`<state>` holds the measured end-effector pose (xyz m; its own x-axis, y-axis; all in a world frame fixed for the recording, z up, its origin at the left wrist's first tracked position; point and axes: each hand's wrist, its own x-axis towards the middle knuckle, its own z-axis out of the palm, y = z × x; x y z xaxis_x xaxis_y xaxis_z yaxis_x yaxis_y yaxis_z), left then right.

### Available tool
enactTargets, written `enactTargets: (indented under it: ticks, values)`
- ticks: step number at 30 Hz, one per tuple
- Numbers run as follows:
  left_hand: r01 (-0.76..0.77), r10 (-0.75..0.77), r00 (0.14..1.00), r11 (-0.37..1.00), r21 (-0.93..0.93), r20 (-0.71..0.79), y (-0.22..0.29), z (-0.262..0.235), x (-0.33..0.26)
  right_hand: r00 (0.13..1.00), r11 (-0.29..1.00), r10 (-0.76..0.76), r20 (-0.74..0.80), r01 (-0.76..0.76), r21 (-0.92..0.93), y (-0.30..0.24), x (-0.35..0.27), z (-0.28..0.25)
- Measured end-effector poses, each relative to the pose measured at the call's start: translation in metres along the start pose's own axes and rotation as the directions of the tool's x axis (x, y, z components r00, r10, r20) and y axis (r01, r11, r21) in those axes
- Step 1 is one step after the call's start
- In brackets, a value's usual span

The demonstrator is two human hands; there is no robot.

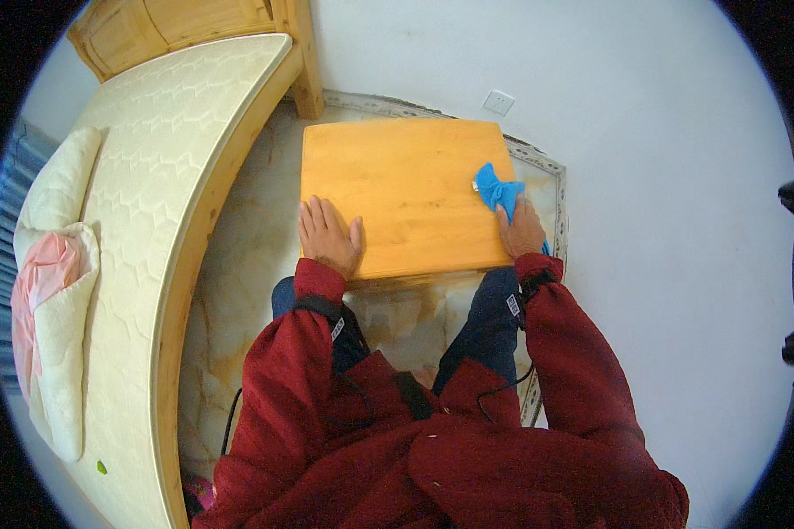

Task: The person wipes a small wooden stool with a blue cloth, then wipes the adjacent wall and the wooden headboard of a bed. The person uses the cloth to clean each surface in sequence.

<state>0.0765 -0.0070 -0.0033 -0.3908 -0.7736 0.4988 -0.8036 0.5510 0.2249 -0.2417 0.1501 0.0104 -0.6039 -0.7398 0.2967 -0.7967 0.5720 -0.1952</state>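
With our left hand [331, 236] flat and empty on the near left of the table [397, 189] and our right hand [522, 233] gripping the blue cloth [498, 189] at its right side, we seem mid-wipe, the next stroke calling for even pressure leftward.

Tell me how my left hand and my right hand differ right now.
Your left hand lies palm down with its thumb out, while your right hand grips a blue cloth. The left hand is by the left edge of the wooden table; the right hand is by its right edge. Both come from dark red sleeves.
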Motion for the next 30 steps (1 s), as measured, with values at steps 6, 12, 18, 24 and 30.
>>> enactTargets:
  ticks: [6,12,18,24,30]
  values:
    - [-0.006,0.006,0.998,1.000,-0.009,0.070,-0.013,0.002,0.014,0.997,0.996,0.065,0.035,-0.067,0.057,-0.003,0.000,-0.001]
    - [-0.081,0.082,0.997,0.993,-0.085,0.006,-0.026,0.003,0.023,0.972,0.974,0.177,0.153,-0.195,0.116,0.000,0.005,0.003]
    - [-0.120,0.122,0.992,0.990,-0.079,0.022,-0.043,0.014,0.044,0.974,0.961,0.203,0.105,-0.218,0.172,-0.002,0.004,0.017]
    - [-0.136,0.139,0.989,0.989,-0.065,0.053,-0.059,0.028,0.056,0.953,0.936,0.265,0.147,-0.290,0.198,-0.010,0.005,0.022]
    - [-0.210,0.213,0.976,0.976,-0.063,0.048,-0.080,0.041,0.081,0.902,0.897,0.380,0.205,-0.413,0.156,-0.026,0.017,0.022]
